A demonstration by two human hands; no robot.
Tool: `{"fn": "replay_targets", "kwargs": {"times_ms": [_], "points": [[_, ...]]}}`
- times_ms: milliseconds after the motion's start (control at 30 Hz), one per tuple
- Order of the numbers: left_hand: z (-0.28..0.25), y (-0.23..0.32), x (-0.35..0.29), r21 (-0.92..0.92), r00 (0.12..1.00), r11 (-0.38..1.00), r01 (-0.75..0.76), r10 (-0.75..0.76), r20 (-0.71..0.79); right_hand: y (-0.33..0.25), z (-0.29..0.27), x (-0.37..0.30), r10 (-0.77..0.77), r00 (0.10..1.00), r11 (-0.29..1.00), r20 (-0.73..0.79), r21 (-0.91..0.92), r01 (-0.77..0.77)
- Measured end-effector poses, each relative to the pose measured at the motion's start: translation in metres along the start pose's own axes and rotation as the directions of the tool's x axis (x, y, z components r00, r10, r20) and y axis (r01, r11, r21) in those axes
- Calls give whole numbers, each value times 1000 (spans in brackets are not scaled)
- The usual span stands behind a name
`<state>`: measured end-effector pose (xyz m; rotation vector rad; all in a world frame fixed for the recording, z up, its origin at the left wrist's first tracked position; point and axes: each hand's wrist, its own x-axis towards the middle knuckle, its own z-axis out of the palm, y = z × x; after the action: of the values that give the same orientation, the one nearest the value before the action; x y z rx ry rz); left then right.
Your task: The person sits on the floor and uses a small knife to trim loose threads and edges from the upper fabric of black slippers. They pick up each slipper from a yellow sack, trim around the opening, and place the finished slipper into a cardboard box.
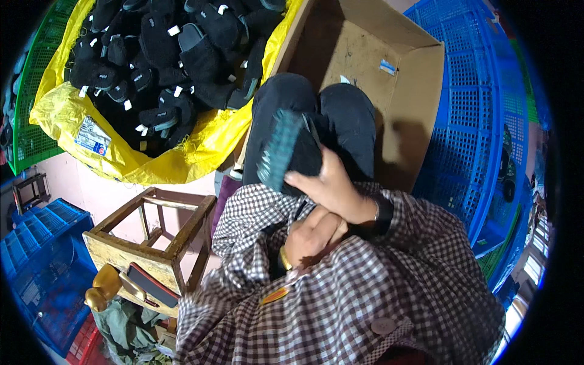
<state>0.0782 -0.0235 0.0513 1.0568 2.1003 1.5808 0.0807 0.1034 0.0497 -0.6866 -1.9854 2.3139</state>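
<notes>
— So, closest to the camera, what is the person wearing and doing?

— A checked shirt is filling the lower part of the view, and both forearms are coming up out of it. The left hand (310, 234) is sitting low against the chest, fingers curled in on themselves; whether anything is inside that fist cannot be told.

— And the other hand?

— The right hand (331, 185) is lying just above the left, with a dark band on its wrist. Its fingers are wrapping over a black slipper (292, 155) with a teal patterned sole, gripping it and holding it over the lap, sole turned toward the person's left.

— What is lying beyond that?

— The knees, in black trousers, are pointing away under the slipper. To the left, a worn wooden stool (155, 240) is standing with a dark phone (152, 285) resting on its near edge. Ahead of the knees, an open cardboard box (389, 79) is sitting. Farther left, a yellow bag (121, 155) in a green crate is holding a heap of black slippers (164, 55), and a blue plastic crate (480, 109) is standing on the right.
</notes>
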Motion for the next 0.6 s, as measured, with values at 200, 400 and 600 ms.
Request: {"fn": "replay_targets", "kwargs": {"times_ms": [200, 400, 600], "points": [[-28, 18, 15, 224, 966, 975, 6, 53, -254, 20, 1, 0, -9, 997, 997, -82, 80, 16], [-43, 4, 46, 503, 989, 855, 126, -68, -132, 17, -23, -15, -125, 992, 980, -22, -157, 120], [-27, -3, 54, 453, 993, 889, 64, -12, -116, 16, -36, -35, -314, 934, 893, -168, -385, 231]]}}
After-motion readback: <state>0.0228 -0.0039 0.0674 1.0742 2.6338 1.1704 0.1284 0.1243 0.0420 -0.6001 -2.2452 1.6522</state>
